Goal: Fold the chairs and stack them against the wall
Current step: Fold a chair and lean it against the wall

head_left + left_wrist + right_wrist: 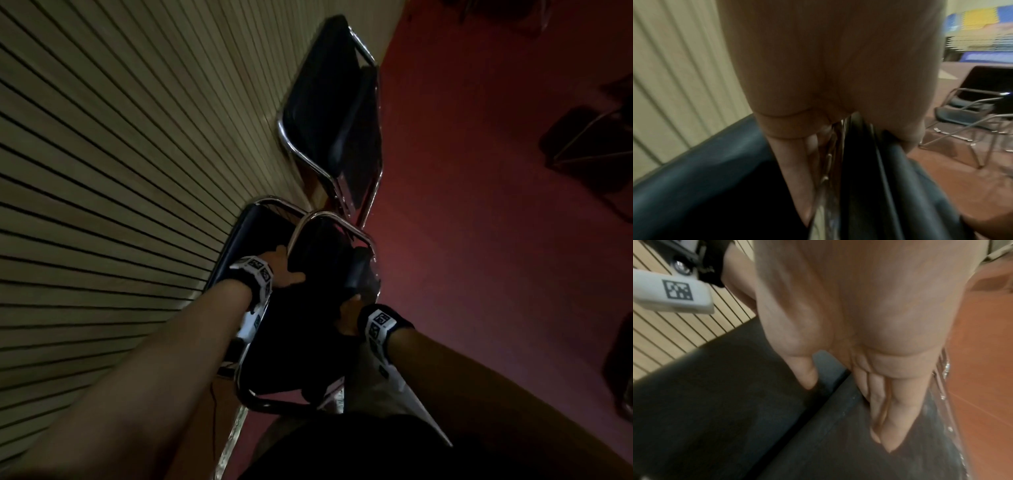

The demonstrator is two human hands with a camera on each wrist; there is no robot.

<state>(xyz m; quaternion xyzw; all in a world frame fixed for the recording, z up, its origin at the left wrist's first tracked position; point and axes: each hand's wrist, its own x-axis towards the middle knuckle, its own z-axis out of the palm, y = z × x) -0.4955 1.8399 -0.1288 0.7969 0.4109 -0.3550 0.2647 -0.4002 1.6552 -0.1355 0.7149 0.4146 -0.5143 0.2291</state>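
Note:
I hold a black padded folding chair with a chrome frame upright, close to the slatted wall. My left hand grips its upper left edge; in the left wrist view the fingers run down one side of the chrome tube and the thumb presses the pad. My right hand holds the right side, its fingers lying along the dark pad and the thumb on the other side of a seam. Another black chair stands between mine and the wall. A folded chair leans on the wall farther along.
Red floor spreads to the right. Unfolded black chairs stand out on it, and one shows in the left wrist view. My legs and dark clothing fill the bottom of the head view.

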